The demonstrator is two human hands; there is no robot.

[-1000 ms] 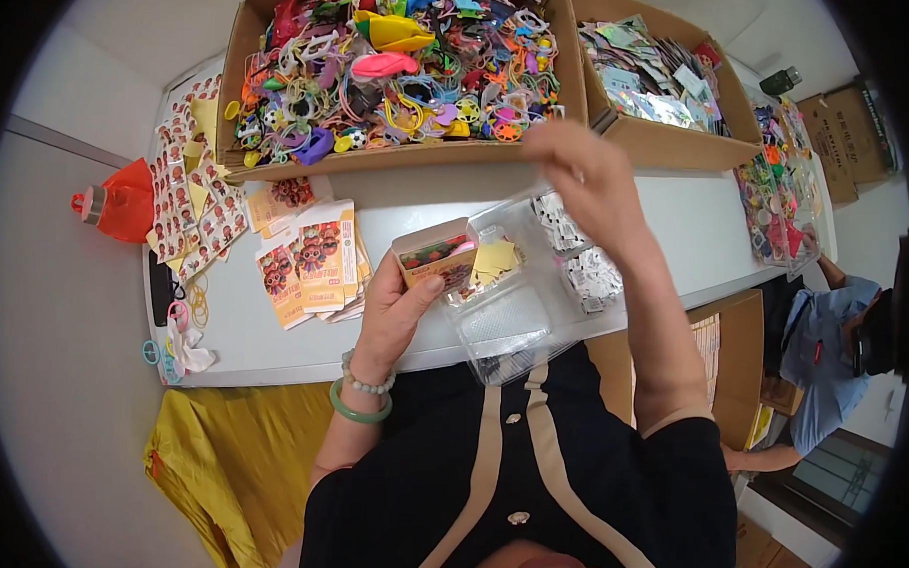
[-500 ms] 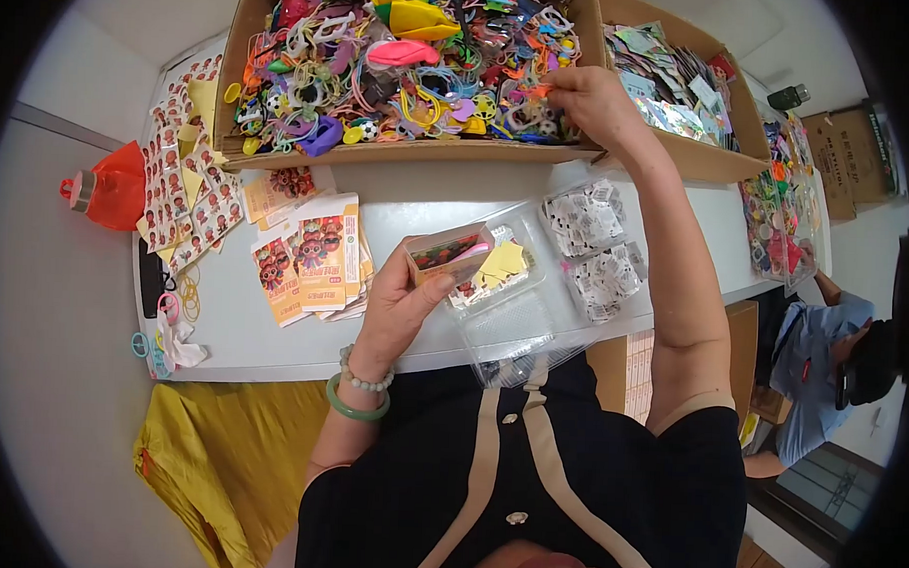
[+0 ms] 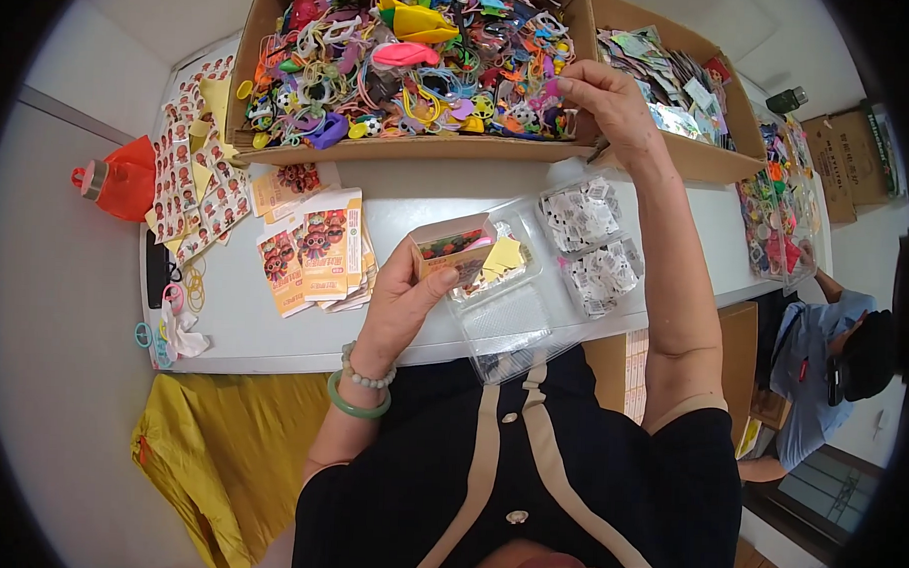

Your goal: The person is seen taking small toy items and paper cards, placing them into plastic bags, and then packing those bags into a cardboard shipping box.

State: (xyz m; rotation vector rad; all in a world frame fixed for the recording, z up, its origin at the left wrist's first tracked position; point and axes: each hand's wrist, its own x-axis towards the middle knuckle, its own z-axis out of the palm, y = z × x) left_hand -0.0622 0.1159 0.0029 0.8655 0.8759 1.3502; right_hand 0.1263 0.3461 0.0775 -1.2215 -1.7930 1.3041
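My left hand [image 3: 406,300] grips a small open paper box [image 3: 454,246], its mouth tilted up with a bit of pink showing inside. Over the right end of a big carton [image 3: 399,152] full of mixed small toys, my right hand [image 3: 613,111] is pinched closed. A small purple-pink trinket [image 3: 553,90] shows at its fingertips, partly hidden by them. Below the paper box lies a clear plastic tray [image 3: 503,331], its upper part holding yellow paper pieces [image 3: 504,256]. Beside it sit printed white packets [image 3: 600,279] in clear plastic.
Flat printed paper boxes [image 3: 325,254] are stacked at left, near sticker sheets [image 3: 187,190] and a red bottle [image 3: 123,182]. A second carton [image 3: 719,158] holds shiny cards. At far right, a person in blue [image 3: 823,347] works by a clear bin of toys [image 3: 777,215].
My right hand has lifted slightly and shifted right; a purple-pink trinket now shows at its fingertips where orange was before. My left hand still holds the paper box, almost in place.
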